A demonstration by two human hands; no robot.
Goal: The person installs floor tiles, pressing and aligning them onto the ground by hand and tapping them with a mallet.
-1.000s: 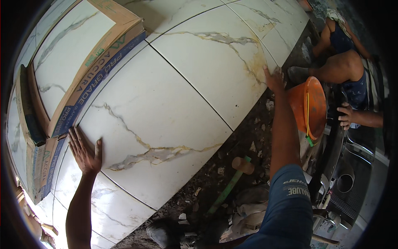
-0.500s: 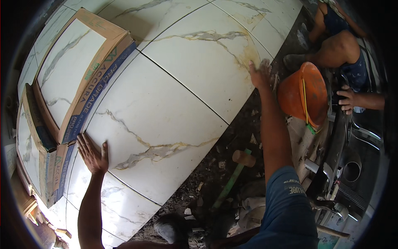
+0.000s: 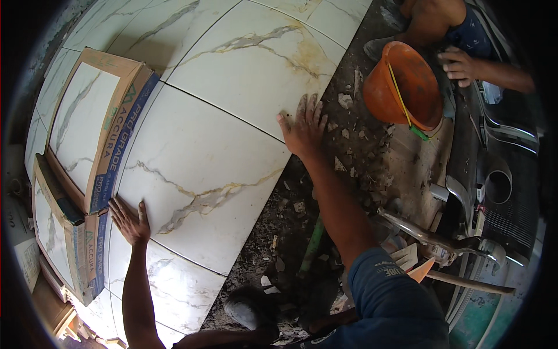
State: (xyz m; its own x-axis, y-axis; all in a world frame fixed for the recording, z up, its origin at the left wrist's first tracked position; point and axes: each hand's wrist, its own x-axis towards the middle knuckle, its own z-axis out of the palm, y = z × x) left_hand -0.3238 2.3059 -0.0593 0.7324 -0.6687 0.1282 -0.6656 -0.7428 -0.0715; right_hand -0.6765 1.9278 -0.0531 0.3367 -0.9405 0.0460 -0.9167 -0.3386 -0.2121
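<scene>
Nearer along the tiled edge, the right hand (image 3: 303, 125) has been shifted since the earlier frames; the left hand (image 3: 131, 224) has been kept beside the boxes (image 3: 125, 136). Both are opened flat, fingers spread, with nothing gripped. The near tile (image 3: 195, 145) is pressed by the left palm at its left side; whether the boxes are touched cannot be told. The far tile (image 3: 264, 70) is met by the right hand at its right edge, near the dark joint (image 3: 224, 112). The left is closed off by the boxes; to the right, a dirt strip (image 3: 351, 154) is bordered by an orange bucket (image 3: 404, 84). White faces are crossed by grey and ochre veins, the far one stained yellowish.
</scene>
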